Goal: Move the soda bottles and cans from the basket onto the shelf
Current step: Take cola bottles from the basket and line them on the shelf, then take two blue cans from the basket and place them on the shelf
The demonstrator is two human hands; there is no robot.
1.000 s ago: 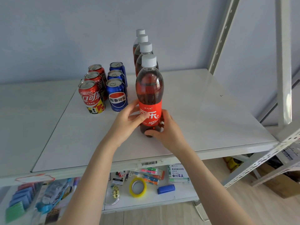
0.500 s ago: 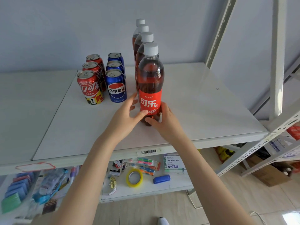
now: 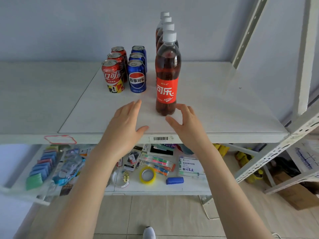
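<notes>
White shelf (image 3: 215, 100), front bottle (image 3: 167, 80) upright just beyond empty, loose-fingered left hand (image 3: 124, 125) and right hand (image 3: 187, 125).

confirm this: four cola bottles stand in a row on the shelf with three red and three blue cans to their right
Wrong side. The head view shows the red cans and blue cans standing to the left of the cola bottles, not their right. The counts and the shelf are correct.

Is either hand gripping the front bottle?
No, the left hand and right hand sit open near the front bottle, neither wrapped around it.
</notes>
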